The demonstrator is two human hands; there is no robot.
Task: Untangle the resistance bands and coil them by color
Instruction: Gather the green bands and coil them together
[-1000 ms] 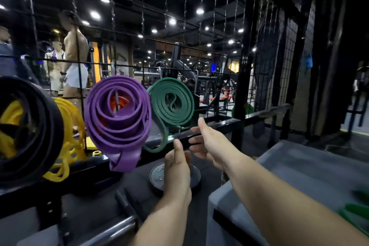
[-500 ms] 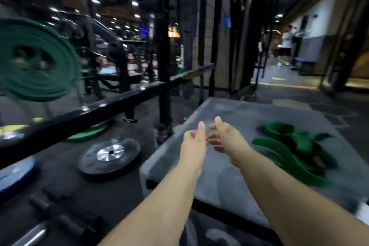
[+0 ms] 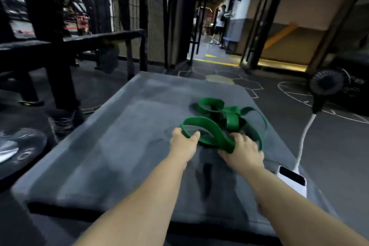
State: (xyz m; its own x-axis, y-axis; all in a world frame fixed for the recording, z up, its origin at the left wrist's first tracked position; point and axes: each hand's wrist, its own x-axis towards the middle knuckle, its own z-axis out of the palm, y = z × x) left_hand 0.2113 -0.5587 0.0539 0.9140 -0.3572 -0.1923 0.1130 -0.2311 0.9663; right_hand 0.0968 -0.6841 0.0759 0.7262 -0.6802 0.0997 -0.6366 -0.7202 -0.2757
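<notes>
Head view, place of the thing: the green resistance band [image 3: 231, 121] is seen lying in a loose tangle on the grey counter [image 3: 119, 136], right of centre in the frame, its near loop raised off the surface
Head view, handling: the band is judged light, soft and floppy, with rubbery stretch; its flat strap is expected to twist and spring back when released, and to grip itself where strands cross, so knots are better eased apart than yanked
Head view, where to take hold: a free outer loop is judged the best place, with a second hold taken close to a crossing, so that one strand can be fed through
Head view, look: a wide, flat, continuous strap in a single deep green is shown, folded into several open loops; a thinner-looking edge sweeps round the right side, and the middle crossings are blurred, so whether one band or more is present cannot be told
Left hand [image 3: 183, 144]: clenched round the left end of the near loop, thumb over the strap
Right hand [image 3: 242, 151]: curled over the strap where the loop meets the tangle, grasping it
Also on the counter: a white device [image 3: 292, 180] is seen at the lower right edge
</notes>
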